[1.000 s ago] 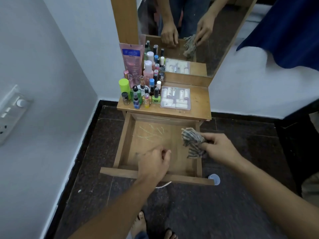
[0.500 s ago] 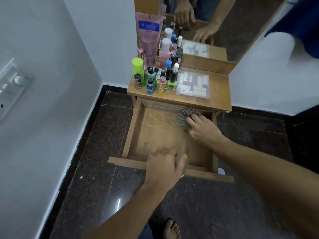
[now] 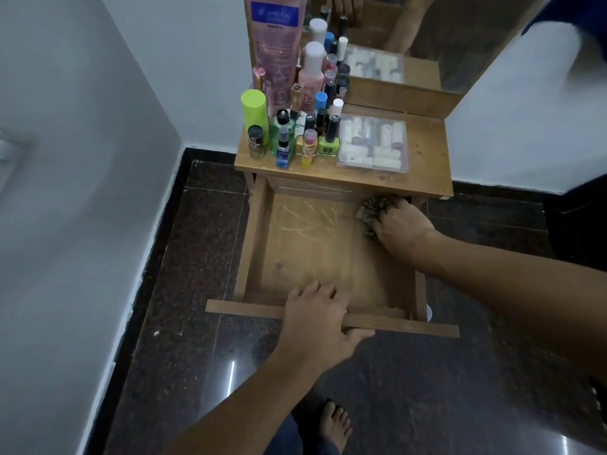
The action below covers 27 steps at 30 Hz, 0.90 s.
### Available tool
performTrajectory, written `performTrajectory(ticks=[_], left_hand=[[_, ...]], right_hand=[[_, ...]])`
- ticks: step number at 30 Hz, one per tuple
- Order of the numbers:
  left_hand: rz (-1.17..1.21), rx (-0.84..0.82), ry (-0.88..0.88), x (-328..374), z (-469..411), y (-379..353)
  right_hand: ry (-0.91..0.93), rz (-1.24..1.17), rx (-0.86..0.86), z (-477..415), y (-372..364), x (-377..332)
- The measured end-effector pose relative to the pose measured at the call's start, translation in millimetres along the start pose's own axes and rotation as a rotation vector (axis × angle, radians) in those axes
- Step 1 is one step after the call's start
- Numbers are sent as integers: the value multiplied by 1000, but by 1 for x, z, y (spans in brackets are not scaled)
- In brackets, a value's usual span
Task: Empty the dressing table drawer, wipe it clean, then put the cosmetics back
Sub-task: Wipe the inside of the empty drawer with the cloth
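My right hand [image 3: 399, 224] clutches the soft, limp cloth [image 3: 370, 210], probably best held wadded, in the drawer [image 3: 256, 251] far-right corner. My left hand [image 3: 317, 318] clamps the stiff front rail [image 3: 410, 324]. Cosmetics [image 3: 295, 133] stand on the tabletop [image 3: 427, 159].

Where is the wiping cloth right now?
Head view: the cloth lies in the drawer, far right corner, under the right hand, below the tabletop edge.

The single head view looks steeply down, from close above, into the open drawer [image 3: 312, 257].
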<state>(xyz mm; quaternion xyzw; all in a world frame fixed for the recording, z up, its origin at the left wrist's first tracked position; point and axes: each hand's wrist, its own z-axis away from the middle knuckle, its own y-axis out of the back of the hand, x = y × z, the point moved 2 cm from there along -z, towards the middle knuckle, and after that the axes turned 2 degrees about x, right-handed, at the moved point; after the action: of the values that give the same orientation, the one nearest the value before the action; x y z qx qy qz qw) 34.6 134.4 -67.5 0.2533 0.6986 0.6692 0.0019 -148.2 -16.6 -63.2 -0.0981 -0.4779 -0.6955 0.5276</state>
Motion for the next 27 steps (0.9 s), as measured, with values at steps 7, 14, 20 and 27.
performTrajectory(ticks=[7,14,20,27], left_hand=[[60,11,82,3,9,1],[63,-83,120,2,7,7],[186,-200,183,-2,2,17],[155,205,382,-35,-5,54]], right_hand=[[38,-57,-55,25,8,-17],[188,-395,-194,63,11,-49],[42,-933,-358,81,23,-41],[-1086,-2571,24,73,41,-60]])
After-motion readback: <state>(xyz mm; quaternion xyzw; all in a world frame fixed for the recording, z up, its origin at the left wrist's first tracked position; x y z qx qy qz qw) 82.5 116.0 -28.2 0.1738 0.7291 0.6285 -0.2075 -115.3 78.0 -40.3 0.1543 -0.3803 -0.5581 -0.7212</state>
